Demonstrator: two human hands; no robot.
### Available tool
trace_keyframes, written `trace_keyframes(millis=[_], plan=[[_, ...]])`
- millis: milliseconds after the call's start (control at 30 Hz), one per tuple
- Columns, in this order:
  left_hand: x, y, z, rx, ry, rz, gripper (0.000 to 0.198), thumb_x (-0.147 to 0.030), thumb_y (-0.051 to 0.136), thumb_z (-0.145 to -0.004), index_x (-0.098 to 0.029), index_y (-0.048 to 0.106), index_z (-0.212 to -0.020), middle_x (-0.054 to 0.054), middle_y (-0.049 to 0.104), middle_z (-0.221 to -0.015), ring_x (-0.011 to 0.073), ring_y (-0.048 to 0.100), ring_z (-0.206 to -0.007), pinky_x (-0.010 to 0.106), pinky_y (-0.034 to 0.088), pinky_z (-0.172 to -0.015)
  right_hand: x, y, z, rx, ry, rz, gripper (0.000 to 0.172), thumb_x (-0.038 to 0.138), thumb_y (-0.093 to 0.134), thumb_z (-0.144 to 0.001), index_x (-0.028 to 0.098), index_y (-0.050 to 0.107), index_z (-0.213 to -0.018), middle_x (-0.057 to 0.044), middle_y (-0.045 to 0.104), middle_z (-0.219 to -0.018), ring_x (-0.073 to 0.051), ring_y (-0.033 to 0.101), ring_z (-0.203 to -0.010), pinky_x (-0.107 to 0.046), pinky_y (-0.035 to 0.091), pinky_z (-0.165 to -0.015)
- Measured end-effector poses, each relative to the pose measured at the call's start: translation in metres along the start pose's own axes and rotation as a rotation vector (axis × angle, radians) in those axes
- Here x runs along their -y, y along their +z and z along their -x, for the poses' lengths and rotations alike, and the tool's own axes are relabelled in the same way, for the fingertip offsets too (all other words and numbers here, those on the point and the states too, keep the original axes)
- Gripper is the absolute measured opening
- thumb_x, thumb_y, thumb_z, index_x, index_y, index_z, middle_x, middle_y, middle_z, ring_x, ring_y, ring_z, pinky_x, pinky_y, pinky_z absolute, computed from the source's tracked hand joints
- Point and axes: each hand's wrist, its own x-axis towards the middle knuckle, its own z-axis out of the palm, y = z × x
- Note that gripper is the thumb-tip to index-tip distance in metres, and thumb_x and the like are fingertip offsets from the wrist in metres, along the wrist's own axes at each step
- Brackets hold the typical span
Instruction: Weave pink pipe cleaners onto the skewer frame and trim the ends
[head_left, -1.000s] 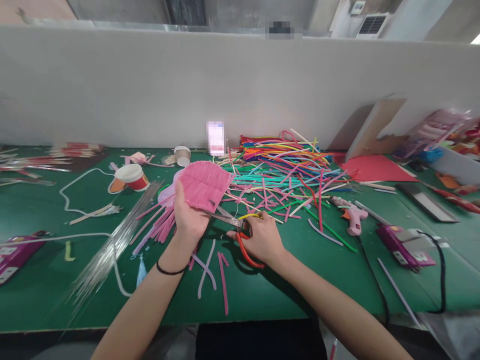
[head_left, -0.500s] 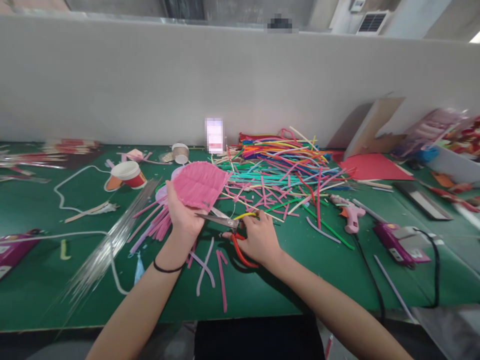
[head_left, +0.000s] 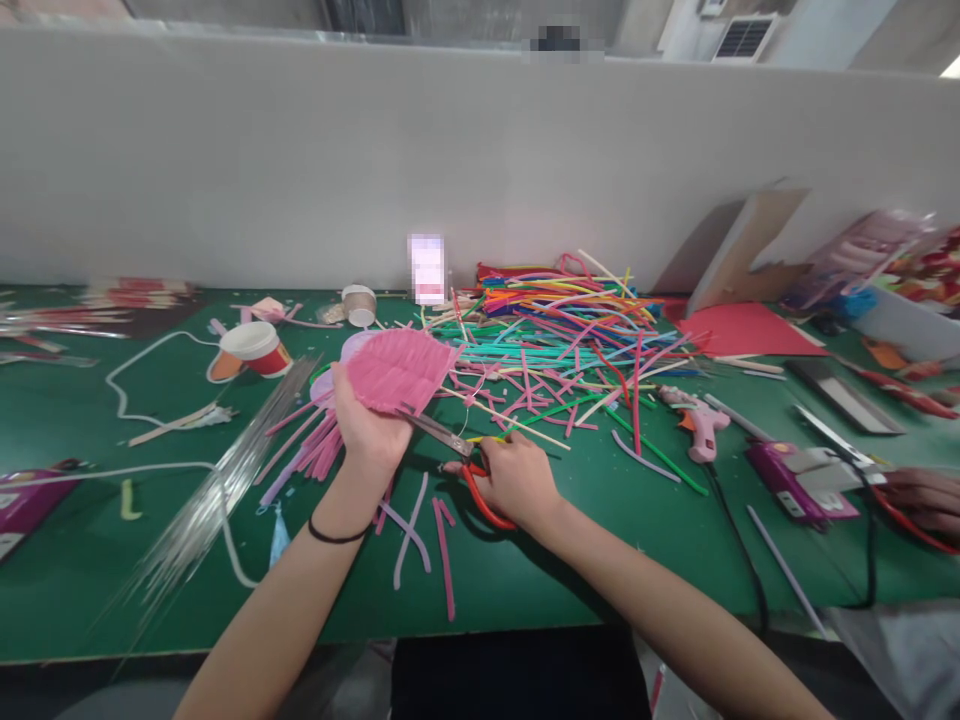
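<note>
My left hand is closed around the lower left edge of a pink leaf-shaped piece, made of fuzzy stems laid side by side, and keeps it above the table. In my right hand are scissors with red and yellow handles. Their blades reach left to the piece's lower edge, beside my left fingers; whether they touch it I cannot tell. Behind my left wrist lies a bundle of pink stems. Loose pink and lilac pieces lie on the table between my forearms.
A heap of coloured stems lies at the back. Left are metal wires and a paper cup. On the right, a pink glue gun, a purple power strip and another person's hand with scissors.
The scissors have tilted, their tips rising from beside my left fingers to the piece's lower edge. Another person's hand with scissors has come in at the right.
</note>
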Motion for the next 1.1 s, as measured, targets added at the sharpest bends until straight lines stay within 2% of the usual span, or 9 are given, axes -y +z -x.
trace_keyframes(millis=[267, 333, 467, 567, 667, 767, 833, 933, 1100], plan=[[0.001, 0.000, -0.001, 0.009, -0.013, -0.032, 0.050, -0.057, 0.039, -0.092, -0.020, 0.065, -0.115, 0.012, 0.065, -0.125, 0.0260, 0.059, -0.119, 0.045, 0.046, -0.101, -0.003, 0.001, -0.002, 0.021, -0.022, 0.023, 0.065, 0.074, 0.037, -0.085, 0.018, 0.068, -0.083, -0.014, 0.069, -0.070, -0.026, 0.066, -0.072, -0.029, 0.037, -0.057], [-0.001, -0.001, -0.001, 0.017, -0.013, -0.022, 0.049, -0.055, 0.039, -0.093, -0.019, 0.065, -0.115, 0.012, 0.065, -0.125, 0.0264, 0.058, -0.120, 0.046, 0.046, -0.102, -0.005, 0.002, -0.003, 0.000, -0.030, 0.006, 0.063, 0.074, 0.037, -0.085, 0.018, 0.067, -0.080, -0.013, 0.069, -0.070, -0.025, 0.066, -0.071, -0.028, 0.035, -0.056], [-0.005, -0.003, -0.006, 0.016, 0.013, 0.020, 0.051, -0.054, 0.038, -0.094, -0.016, 0.064, -0.116, 0.013, 0.065, -0.124, 0.0270, 0.058, -0.120, 0.047, 0.044, -0.104, -0.009, 0.000, -0.005, -0.085, 0.052, -0.099, 0.059, 0.073, 0.041, -0.085, 0.020, 0.064, -0.075, -0.008, 0.067, -0.067, -0.021, 0.062, -0.065, -0.028, 0.033, -0.056], [-0.006, -0.005, -0.012, 0.014, 0.036, 0.041, 0.050, -0.050, 0.033, -0.097, -0.016, 0.064, -0.116, 0.012, 0.065, -0.124, 0.0265, 0.056, -0.122, 0.046, 0.042, -0.106, -0.016, -0.007, -0.007, -0.243, 0.044, -0.251, 0.050, 0.067, 0.047, -0.085, 0.020, 0.061, -0.076, -0.006, 0.065, -0.072, -0.019, 0.060, -0.069, -0.027, 0.037, -0.061], [-0.004, -0.006, -0.016, 0.026, 0.119, 0.004, 0.050, -0.049, 0.029, -0.099, -0.019, 0.063, -0.119, 0.011, 0.062, -0.131, 0.0243, 0.052, -0.127, 0.044, 0.041, -0.107, -0.033, -0.017, -0.011, -0.467, 0.048, -0.375, 0.040, 0.060, 0.054, -0.085, 0.020, 0.056, -0.081, -0.006, 0.062, -0.079, -0.019, 0.056, -0.076, -0.028, 0.041, -0.069], [-0.003, -0.006, -0.015, 0.059, 0.210, -0.063, 0.046, -0.049, 0.034, -0.098, -0.020, 0.062, -0.121, 0.009, 0.054, -0.140, 0.0228, 0.048, -0.131, 0.040, 0.041, -0.108, -0.061, -0.026, -0.018, -0.706, 0.130, -0.404, 0.033, 0.053, 0.055, -0.086, 0.020, 0.052, -0.088, -0.008, 0.061, -0.091, -0.021, 0.056, -0.087, -0.032, 0.043, -0.076], [-0.003, -0.006, -0.014, 0.089, 0.229, -0.083, 0.047, -0.050, 0.036, -0.097, -0.020, 0.062, -0.121, 0.008, 0.050, -0.144, 0.0238, 0.046, -0.133, 0.040, 0.041, -0.108, -0.085, -0.028, -0.024, -0.812, 0.236, -0.359, 0.031, 0.050, 0.053, -0.087, 0.020, 0.051, -0.090, -0.009, 0.060, -0.093, -0.023, 0.055, -0.091, -0.035, 0.043, -0.080], [-0.005, -0.009, -0.014, 0.073, 0.226, -0.087, 0.051, -0.055, 0.039, -0.094, -0.020, 0.062, -0.123, 0.009, 0.050, -0.144, 0.0262, 0.045, -0.134, 0.043, 0.039, -0.109, -0.119, -0.025, -0.033, -0.798, 0.419, -0.265, 0.032, 0.049, 0.055, -0.084, 0.018, 0.053, -0.091, -0.012, 0.060, -0.091, -0.027, 0.054, -0.090, -0.039, 0.042, -0.081], [-0.007, -0.018, -0.018, -0.016, 0.115, -0.094, 0.048, -0.054, 0.048, -0.091, -0.019, 0.064, -0.121, 0.012, 0.059, -0.134, 0.0254, 0.046, -0.133, 0.042, 0.040, -0.108, -0.145, -0.006, -0.041, -0.589, 0.549, -0.320, 0.026, 0.037, 0.053, -0.083, 0.014, 0.057, -0.093, -0.014, 0.066, -0.087, -0.028, 0.058, -0.084, -0.043, 0.040, -0.084]])
